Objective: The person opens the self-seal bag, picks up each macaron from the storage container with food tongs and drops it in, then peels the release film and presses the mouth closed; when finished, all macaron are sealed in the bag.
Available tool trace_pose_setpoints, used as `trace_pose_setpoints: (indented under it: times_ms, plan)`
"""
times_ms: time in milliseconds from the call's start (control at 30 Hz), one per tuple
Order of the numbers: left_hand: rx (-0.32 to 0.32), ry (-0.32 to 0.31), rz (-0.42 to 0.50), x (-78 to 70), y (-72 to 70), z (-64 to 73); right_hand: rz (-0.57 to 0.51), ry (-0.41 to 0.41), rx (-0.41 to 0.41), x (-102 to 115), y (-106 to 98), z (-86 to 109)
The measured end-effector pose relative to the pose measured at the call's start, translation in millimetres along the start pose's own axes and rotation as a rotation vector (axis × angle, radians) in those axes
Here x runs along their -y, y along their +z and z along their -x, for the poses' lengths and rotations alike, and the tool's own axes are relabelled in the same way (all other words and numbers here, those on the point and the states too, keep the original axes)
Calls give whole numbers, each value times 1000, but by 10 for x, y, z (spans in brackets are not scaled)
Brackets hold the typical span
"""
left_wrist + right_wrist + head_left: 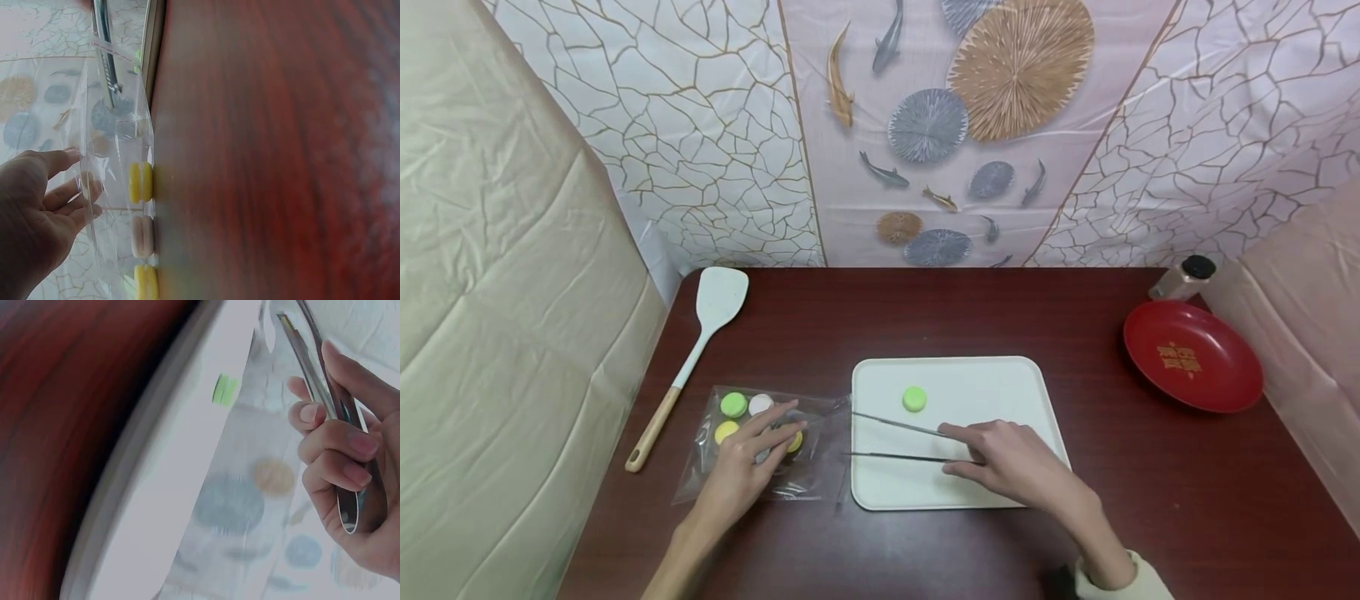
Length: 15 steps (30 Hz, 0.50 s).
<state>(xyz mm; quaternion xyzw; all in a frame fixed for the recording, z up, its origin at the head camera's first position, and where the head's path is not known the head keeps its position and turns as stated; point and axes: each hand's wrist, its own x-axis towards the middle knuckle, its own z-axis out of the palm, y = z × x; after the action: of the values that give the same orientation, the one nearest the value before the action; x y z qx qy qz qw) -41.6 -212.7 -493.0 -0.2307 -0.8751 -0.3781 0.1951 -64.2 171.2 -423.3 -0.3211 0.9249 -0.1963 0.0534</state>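
A clear plastic bag [808, 483] lies at the left of the tray with several macarons in it: a green one [733, 405], a white one [761, 403] and yellow ones [140, 182]. My left hand [747, 462] is over the bag, fingers extended, fingertips at its raised upper film. In my right hand [1022, 462] I grip metal tongs [325, 394] with serrated tips. Their two arms are spread, the tips at the bag's mouth by the tray's left edge, with nothing visible between them. A green macaron [914, 399] sits on the white tray [1000, 383], beyond the tongs.
A white spatula [718, 300] with a wooden handle lies at the table's left side. At the right are a red plate [1210, 375] and a glass jar [1176, 283] with a black lid. Cloth walls stand at the back and both sides.
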Motion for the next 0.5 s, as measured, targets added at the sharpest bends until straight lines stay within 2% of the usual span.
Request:
trace_pose_setpoints:
  times_ms: [267,333,367,500]
  plan:
    - [-6,2,-1,-3,3,-8,6,196,-55,-287,-133,219]
    - [-7,8,0,12,3,-3,2,227,-52,-344,-133,259]
    - [-16,23,12,86,36,24,0,237,-49,-369,-128,275]
    - [-13,24,10,79,38,17,-2,259,-42,-462,-91,333]
